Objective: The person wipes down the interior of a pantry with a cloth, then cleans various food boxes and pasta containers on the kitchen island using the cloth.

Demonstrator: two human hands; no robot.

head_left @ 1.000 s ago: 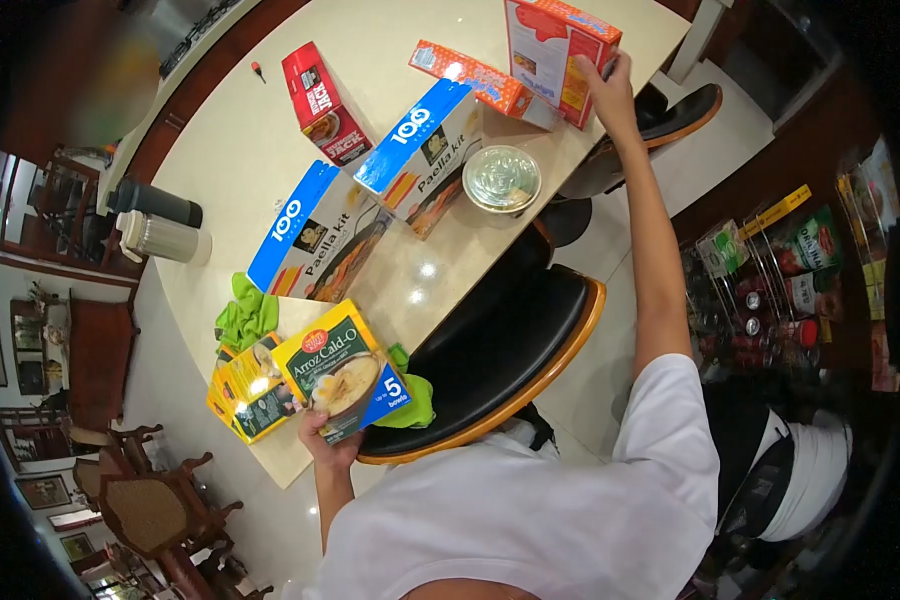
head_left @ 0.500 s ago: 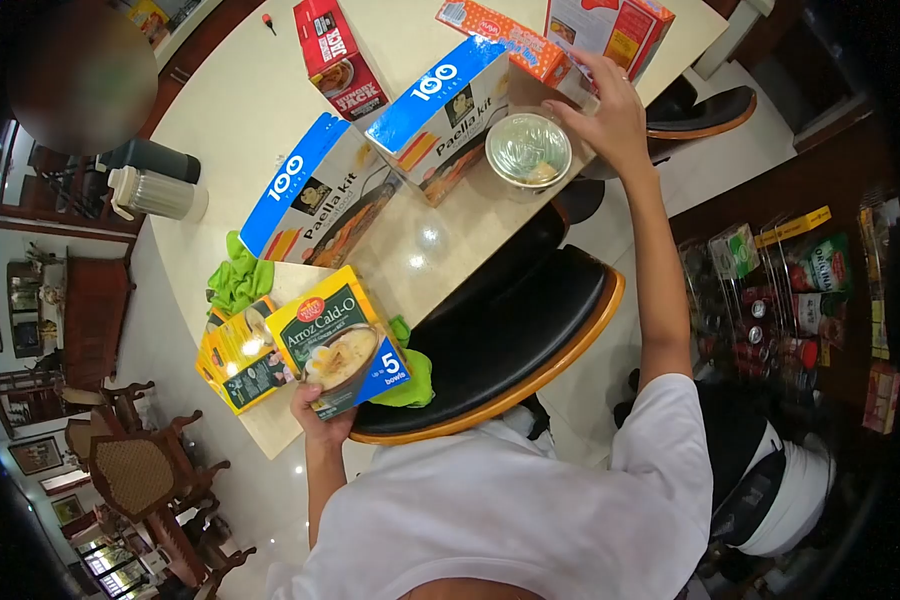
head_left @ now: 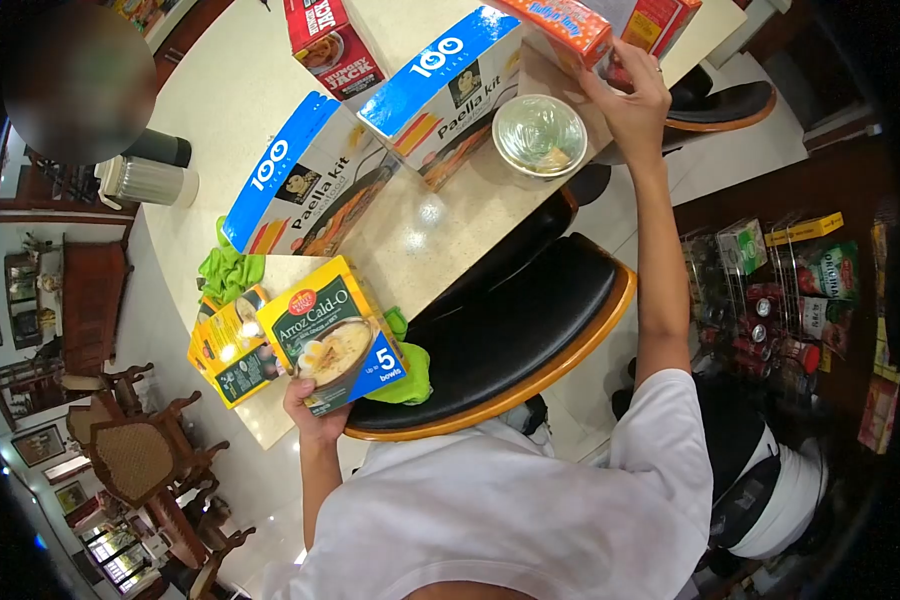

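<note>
My left hand point(head_left: 316, 410) grips the lower corner of a yellow and green Arroz Cald-O box point(head_left: 332, 335), held over the table's corner. More yellow boxes point(head_left: 235, 350) lie beside it. At the top right, my right hand point(head_left: 632, 100) has its thumb and fingers round the end of an orange box point(head_left: 565, 28). Behind that hand stands a red and white box point(head_left: 660, 22). A round tub with a clear lid point(head_left: 540, 136) is left of my right wrist. Two Paella kit boxes point(head_left: 305, 190) point(head_left: 450, 95) stand mid-table, near a red Hungry Jack box point(head_left: 332, 50).
Black chairs point(head_left: 530, 335) line the near edge of the pale table point(head_left: 200, 130). Green cloths point(head_left: 232, 270) lie around the yellow boxes. Two bottles point(head_left: 150, 183) stand at the left. A rack of packets and jars point(head_left: 770, 290) is at the right.
My right hand has let go of the red and white box and moved onto the orange box, whose near end is now raised. My left hand still holds the Arroz Cald-O box.
</note>
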